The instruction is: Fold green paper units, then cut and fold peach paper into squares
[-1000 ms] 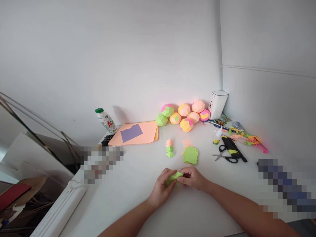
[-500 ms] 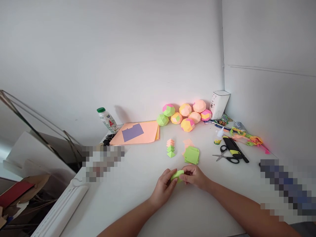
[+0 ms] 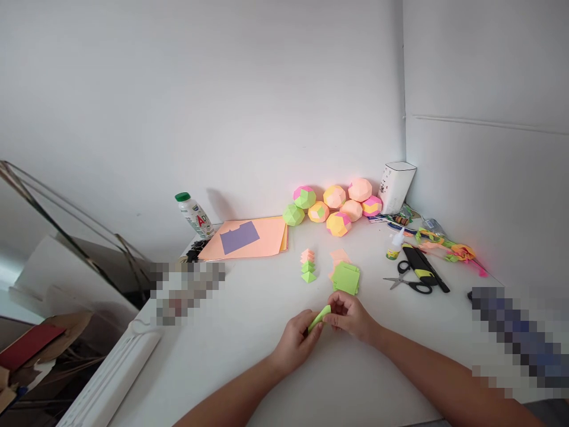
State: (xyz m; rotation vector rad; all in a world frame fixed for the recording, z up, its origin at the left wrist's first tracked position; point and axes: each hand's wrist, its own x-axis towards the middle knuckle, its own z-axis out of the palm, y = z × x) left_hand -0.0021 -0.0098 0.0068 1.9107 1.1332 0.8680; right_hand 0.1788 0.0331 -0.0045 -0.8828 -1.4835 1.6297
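Observation:
Between my hands is a folded piece of green paper [image 3: 319, 318], tilted up toward the right. My left hand [image 3: 297, 338] pinches its lower left end. At the upper right end, the fingers of my right hand [image 3: 349, 315] are closed on the same paper. Just beyond my right hand lies a stack of green paper squares [image 3: 346, 277], with peach paper pieces [image 3: 340, 256] partly under it. Left of the stack stands a short row of small folded paper pieces [image 3: 308, 265], peach at the back and green in front.
Faceted paper balls [image 3: 338, 224] sit along the wall. Scissors [image 3: 420, 287], a black-and-green cutter [image 3: 422, 273] and a glue bottle [image 3: 395, 245] lie to the right. Peach sheets [image 3: 271, 240] with a purple piece [image 3: 240, 237], and a white bottle [image 3: 195, 216], are at the back left.
The green paper has turned in my hands and now shows a narrower, more slanted side. My right hand has moved up slightly, and my left hand down slightly.

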